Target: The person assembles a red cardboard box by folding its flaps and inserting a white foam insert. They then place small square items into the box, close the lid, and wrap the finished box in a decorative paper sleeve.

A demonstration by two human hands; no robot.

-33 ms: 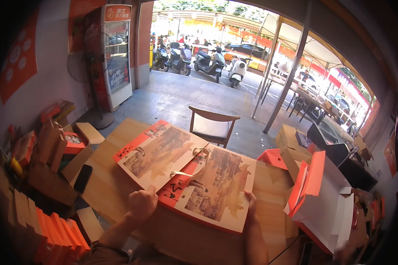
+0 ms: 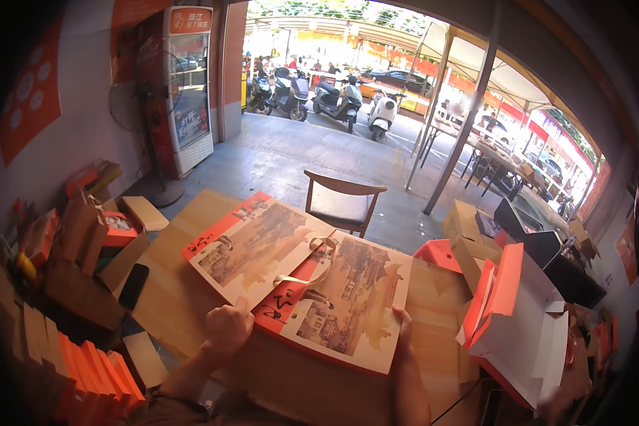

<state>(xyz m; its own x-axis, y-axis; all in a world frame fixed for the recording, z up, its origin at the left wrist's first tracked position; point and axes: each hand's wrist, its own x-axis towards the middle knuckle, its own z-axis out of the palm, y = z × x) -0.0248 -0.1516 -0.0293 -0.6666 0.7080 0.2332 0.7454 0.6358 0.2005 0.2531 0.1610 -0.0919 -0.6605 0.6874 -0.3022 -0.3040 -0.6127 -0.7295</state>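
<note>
Two flat gift boxes lie side by side on the wooden table, each printed with a tan, old-style street scene and a red band. Cream ribbon handles (image 2: 311,273) loop over the seam between them. At the near corner of the left gift box (image 2: 259,245) is my left hand (image 2: 228,328), its fingers curled and pinching that corner. My right hand (image 2: 402,328) grips the right edge of the right gift box (image 2: 351,295), thumb on top and the other fingers mostly hidden beneath. The right box's near edge is tilted toward me.
The wooden table (image 2: 170,312) carries a black phone (image 2: 133,286) at its left edge. Opened cardboard cartons (image 2: 138,213) and red folded boxes (image 2: 96,369) crowd the left. An open white-and-red box (image 2: 525,334) stands at right. A chair (image 2: 342,202) is beyond the table.
</note>
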